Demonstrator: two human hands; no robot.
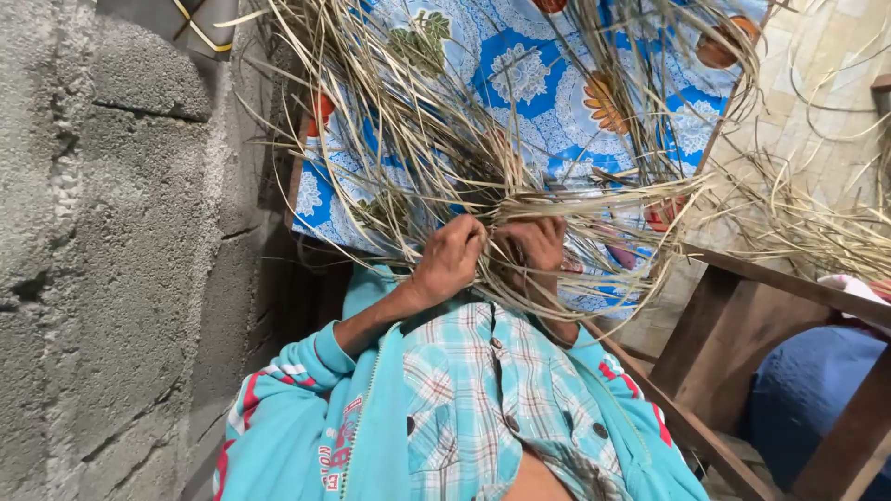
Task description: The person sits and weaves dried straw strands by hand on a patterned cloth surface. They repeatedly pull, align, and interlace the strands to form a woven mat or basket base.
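Nearest me the turquoise jacket (306, 436) and checked shirt (483, 390), then at centre the left hand (450, 260) and right hand (536, 249), both clenched on dry straw strands (436, 139) fanning toward twelve o'clock over blue floral cloth (520, 74), block wall (111, 250) at nine.

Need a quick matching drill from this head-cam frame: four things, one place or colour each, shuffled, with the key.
Things:
1. left hand
2. concrete block wall
3. wooden frame
4. patterned cloth

Descriptions:
A. grey, along the picture's left side
B. blue and white with orange flowers, spread under the dried straw strands
C. brown, at the picture's lower right
D. closed around strands, beside the right hand

Pairs: 1-D, 2-A, 3-C, 4-B
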